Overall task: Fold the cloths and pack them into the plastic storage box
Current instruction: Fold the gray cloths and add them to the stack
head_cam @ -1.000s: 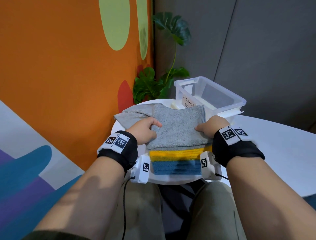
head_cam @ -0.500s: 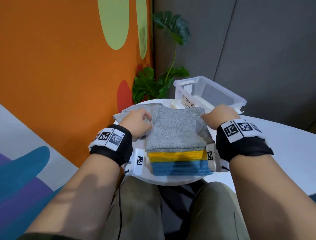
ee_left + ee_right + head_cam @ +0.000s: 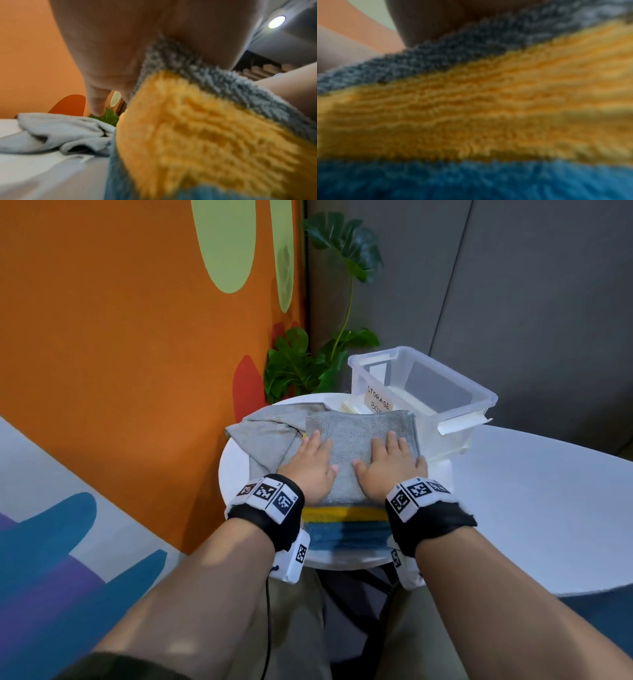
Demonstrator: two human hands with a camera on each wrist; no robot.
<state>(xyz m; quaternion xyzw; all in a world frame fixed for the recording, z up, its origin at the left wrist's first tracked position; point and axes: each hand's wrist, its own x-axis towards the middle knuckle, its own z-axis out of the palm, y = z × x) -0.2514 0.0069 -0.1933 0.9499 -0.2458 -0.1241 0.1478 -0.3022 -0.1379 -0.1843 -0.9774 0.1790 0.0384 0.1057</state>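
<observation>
A stack of folded cloths lies on the small round white table (image 3: 236, 467): a grey cloth (image 3: 356, 433) on top, a yellow cloth (image 3: 342, 513) under it, a blue cloth (image 3: 346, 537) at the bottom. My left hand (image 3: 310, 462) and right hand (image 3: 388, 463) lie flat on the grey cloth with straight fingers, side by side. In the wrist views the grey cloth (image 3: 171, 56) (image 3: 453, 47), yellow cloth (image 3: 197, 135) (image 3: 488, 108) and blue cloth (image 3: 471, 180) show edge-on and blurred. The clear plastic storage box (image 3: 455, 419), labelled, stands just behind the stack, open.
A loose unfolded light grey cloth (image 3: 267, 433) (image 3: 51, 135) lies at the stack's left. A larger white table (image 3: 531, 508) adjoins on the right. A potted plant (image 3: 308, 361) stands behind, in the corner of the orange wall (image 3: 120, 354). My knees are under the table.
Both hands moved from the grey cloth's side edges onto its top and flattened out. The grey cloth now lies smoother on the stack.
</observation>
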